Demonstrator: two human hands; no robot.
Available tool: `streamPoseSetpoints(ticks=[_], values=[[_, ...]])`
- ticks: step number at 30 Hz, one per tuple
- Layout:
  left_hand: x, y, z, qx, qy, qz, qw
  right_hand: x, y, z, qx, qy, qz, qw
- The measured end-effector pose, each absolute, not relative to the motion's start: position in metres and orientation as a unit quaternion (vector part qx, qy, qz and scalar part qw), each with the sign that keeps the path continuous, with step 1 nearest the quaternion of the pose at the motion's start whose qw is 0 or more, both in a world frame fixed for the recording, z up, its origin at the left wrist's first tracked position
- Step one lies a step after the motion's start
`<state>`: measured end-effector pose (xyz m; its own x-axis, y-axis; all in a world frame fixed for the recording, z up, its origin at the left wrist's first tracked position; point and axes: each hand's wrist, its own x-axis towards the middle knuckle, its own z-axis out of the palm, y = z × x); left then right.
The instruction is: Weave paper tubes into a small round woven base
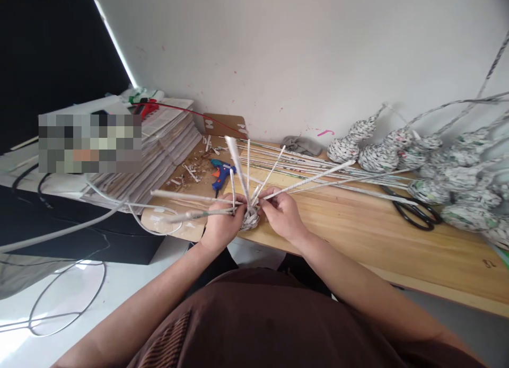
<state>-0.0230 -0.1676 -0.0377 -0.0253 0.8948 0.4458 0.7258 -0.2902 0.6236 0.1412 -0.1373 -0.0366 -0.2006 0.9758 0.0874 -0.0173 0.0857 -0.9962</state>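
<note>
A small woven paper piece (250, 219) sits between my hands at the table's front edge, with several long paper strands fanning up and outward from it. On its left side, my left hand (223, 222) is closed around the base of strands that point left. My right hand (283, 214) pinches a long paper strand (318, 178) at the right of the piece; this strand slants up to the right. The lower part of the woven piece is partly hidden by my left fingers.
Behind my hands lie a blue glue gun (222, 174) and loose paper rods (294, 164). Black scissors (417, 211) and several woven paper forms (377, 156) are at the right. Stacked papers (159, 150), a red tool (147, 108) and cables are at the left.
</note>
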Motion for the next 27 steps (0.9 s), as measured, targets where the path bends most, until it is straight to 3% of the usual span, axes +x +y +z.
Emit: streamPoseSetpoints(ticks=[3,15,27], values=[[-0.024,-0.169,-0.039,0.707,0.570,0.414,0.064,0.141,-0.135,-0.036,-0.428,-0.532,0.570,0.458],[-0.029,-0.172,-0.024,0.785,0.485,0.375,0.085,0.146,-0.126,-0.034,-0.410,-0.432,0.669,0.444],[-0.033,-0.173,-0.023,0.856,0.415,0.306,0.045,0.143,-0.134,-0.032,-0.408,-0.471,0.633,0.459]])
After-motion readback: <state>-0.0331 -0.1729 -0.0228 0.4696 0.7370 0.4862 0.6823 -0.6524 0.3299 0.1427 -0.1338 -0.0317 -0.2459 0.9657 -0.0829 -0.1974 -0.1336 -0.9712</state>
